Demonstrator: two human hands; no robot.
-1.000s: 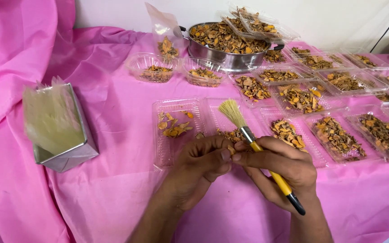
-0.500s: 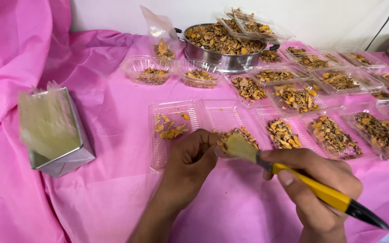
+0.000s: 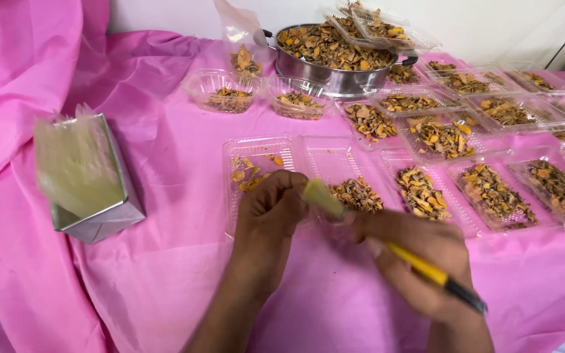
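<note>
Pink cloth covers the whole bench (image 3: 165, 261) and runs up the wall on the left, probably so the yellow-brown bits show up against it and crumbs are easy to spot. Far left sits a shiny silver box (image 3: 93, 196), open at the top with thin clear sheets or bags sticking out, parked within reach but well clear of the food. Moving right, the left hand (image 3: 271, 209) is curled tight around something small at the front edge of an open clear hinged tray (image 3: 276, 163); I can't tell exactly what it's pinching, since the fingers hide it. That tray has a few dried orange chips in its left half and a pile in the right. Next, the right hand (image 3: 420, 258) is wrapped around a yellow-handled brush (image 3: 387, 245), bristles pointed at the left hand's fingertips, so the held bit looks like it's getting brushed off right above the tray. Farther right and back are rows of filled clear trays (image 3: 492, 193), plus a steel pot (image 3: 335, 62) heaped with the same dried pieces, so supply sits at the back and finished packs line up in front.
</note>
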